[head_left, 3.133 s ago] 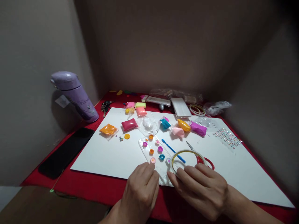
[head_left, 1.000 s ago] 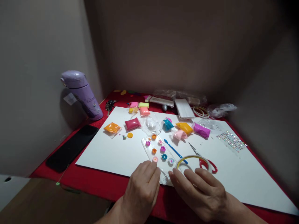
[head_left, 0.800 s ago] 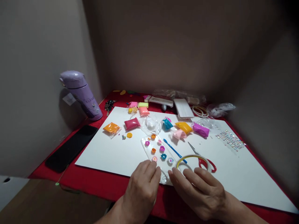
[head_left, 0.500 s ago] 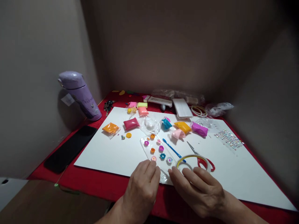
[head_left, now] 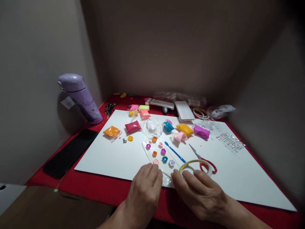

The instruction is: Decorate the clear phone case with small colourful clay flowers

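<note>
A clear phone case lies on a white sheet, with several small coloured clay flowers on it. My left hand is curled, and its fingertips press on the case's near left edge. My right hand is closed around the near side of a ring of narrow tape. Its forefinger reaches toward the case's near end. A blue modelling tool lies just right of the case.
Red-handled scissors lie beyond the tape. Several clay packets sit in a row across the sheet, and a rhinestone sheet lies far right. A purple bottle, keys and a black phone are at the left on the red cloth.
Both hands stay at the case's near end. The tape ring, held higher about three seconds ago, now sits lower by the sheet. The view has shifted slightly.
</note>
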The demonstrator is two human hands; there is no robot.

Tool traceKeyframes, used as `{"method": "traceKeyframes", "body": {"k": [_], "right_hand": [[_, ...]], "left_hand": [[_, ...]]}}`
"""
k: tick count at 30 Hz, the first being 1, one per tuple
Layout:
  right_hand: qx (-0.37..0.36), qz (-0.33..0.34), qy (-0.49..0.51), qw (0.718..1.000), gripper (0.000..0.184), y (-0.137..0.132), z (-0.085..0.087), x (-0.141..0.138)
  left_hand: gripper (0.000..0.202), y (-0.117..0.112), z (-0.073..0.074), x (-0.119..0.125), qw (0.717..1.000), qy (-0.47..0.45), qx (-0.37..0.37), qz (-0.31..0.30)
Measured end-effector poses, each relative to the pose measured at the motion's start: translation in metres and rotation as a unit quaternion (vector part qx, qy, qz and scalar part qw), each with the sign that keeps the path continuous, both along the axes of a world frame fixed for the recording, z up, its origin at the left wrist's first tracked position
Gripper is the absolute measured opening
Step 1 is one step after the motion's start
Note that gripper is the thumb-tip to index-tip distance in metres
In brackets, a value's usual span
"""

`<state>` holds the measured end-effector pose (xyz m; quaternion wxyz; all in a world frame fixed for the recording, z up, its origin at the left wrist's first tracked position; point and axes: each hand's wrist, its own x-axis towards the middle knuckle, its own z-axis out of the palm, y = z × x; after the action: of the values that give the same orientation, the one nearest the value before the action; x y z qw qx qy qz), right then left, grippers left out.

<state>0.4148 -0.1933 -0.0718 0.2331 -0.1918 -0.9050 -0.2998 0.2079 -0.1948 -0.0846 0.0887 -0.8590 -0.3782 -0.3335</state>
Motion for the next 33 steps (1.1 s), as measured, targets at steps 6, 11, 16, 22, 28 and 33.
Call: {"method": "traceKeyframes", "body": {"k": [6,11,16,22,28,33], "right_hand": [[-0.015,-0.002,0.020,1.000,0.024,0.001,0.003,-0.004],[-0.025,-0.016,-0.013,0.999,0.027,0.000,0.008,-0.008],[-0.020,-0.034,-0.027,0.999,0.031,-0.003,0.013,-0.012],[-0.017,-0.036,-0.037,0.999,0.030,-0.003,0.014,-0.014],[-0.014,-0.049,-0.053,0.997,0.029,-0.004,0.015,-0.018],[-0.022,-0.062,-0.082,0.994,0.033,-0.006,0.017,-0.018]], "left_hand": [[0.021,0.000,-0.002,-0.001,1.000,0.001,-0.007,-0.001],[0.019,0.000,-0.003,-0.001,1.000,0.015,-0.014,0.001],[0.020,0.000,-0.004,-0.004,1.000,0.002,-0.019,-0.009],[0.023,0.001,-0.005,-0.004,1.000,0.013,-0.018,-0.011],[0.025,0.000,-0.005,-0.003,0.998,0.061,-0.003,0.004],[0.023,0.001,-0.004,-0.004,0.998,0.064,0.001,-0.006]]}}
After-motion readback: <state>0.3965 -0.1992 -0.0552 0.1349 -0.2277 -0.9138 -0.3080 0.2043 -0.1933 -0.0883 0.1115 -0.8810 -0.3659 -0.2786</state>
